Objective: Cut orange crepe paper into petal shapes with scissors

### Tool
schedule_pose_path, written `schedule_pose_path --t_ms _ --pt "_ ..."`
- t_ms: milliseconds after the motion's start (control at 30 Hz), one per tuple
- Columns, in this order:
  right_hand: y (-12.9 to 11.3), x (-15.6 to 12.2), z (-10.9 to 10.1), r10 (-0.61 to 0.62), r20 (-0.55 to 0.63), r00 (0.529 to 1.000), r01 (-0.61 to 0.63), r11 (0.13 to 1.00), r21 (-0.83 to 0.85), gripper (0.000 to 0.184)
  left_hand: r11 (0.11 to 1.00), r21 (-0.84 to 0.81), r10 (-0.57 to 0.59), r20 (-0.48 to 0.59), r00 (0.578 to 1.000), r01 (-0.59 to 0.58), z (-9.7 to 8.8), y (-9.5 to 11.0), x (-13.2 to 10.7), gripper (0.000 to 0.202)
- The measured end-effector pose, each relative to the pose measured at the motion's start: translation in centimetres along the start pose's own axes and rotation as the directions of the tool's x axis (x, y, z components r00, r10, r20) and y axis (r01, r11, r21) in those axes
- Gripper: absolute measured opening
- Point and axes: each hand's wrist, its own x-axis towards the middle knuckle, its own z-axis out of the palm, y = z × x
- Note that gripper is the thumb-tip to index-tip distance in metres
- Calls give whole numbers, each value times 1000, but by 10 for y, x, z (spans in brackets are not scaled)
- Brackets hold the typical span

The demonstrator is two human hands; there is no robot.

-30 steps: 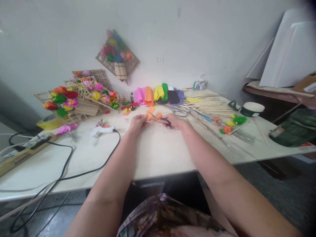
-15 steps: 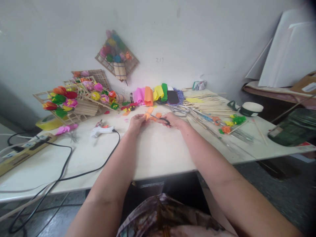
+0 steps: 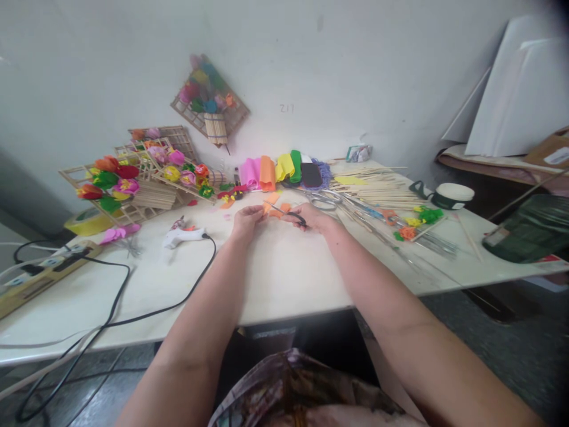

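Observation:
My left hand (image 3: pixel 249 220) pinches a small piece of orange crepe paper (image 3: pixel 269 206) over the middle of the white table. Close beside it, my right hand (image 3: pixel 315 218) has its fingers in the dark handles of a pair of scissors (image 3: pixel 299 220). The scissor blades point left, at the orange paper. Another orange piece (image 3: pixel 285 207) shows by the scissors; whether a finger touches it I cannot tell. Behind my hands lie crepe paper rolls in pink (image 3: pixel 250 174), orange (image 3: pixel 267 174), yellow (image 3: pixel 284 168) and green (image 3: pixel 296 166).
A white hot glue gun (image 3: pixel 184 237) with a black cord lies left of my left arm, near a power strip (image 3: pixel 48 270). Paper flowers on wooden lattices (image 3: pixel 155 193) stand back left. Thin sticks (image 3: pixel 377 191), wires and larger scissors (image 3: pixel 326 200) spread rightward toward a green jar (image 3: pixel 527 230).
The orange paper at my left fingertips has shifted and sits at a different angle to the blades. Both hands stay in nearly the same place.

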Motion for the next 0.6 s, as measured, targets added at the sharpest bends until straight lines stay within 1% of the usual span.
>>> schedule_pose_path --t_ms 167,367,467,600 --pt "-2 -3 1 -5 -25 1000 4 1000 -19 21 1000 11 3 9 1000 -3 1 -2 0 26" --pt "-5 -7 3 11 -22 1000 -11 1000 -11 18 999 40 -11 -1 1000 11 1 -1 0 25" --pt "-9 -11 4 40 -25 999 -40 999 -2 19 998 67 -23 20 1000 22 1 -1 -1 25" --pt "-13 -15 4 57 9 998 -58 998 34 20 996 87 -40 62 997 34 3 -2 -3 25"
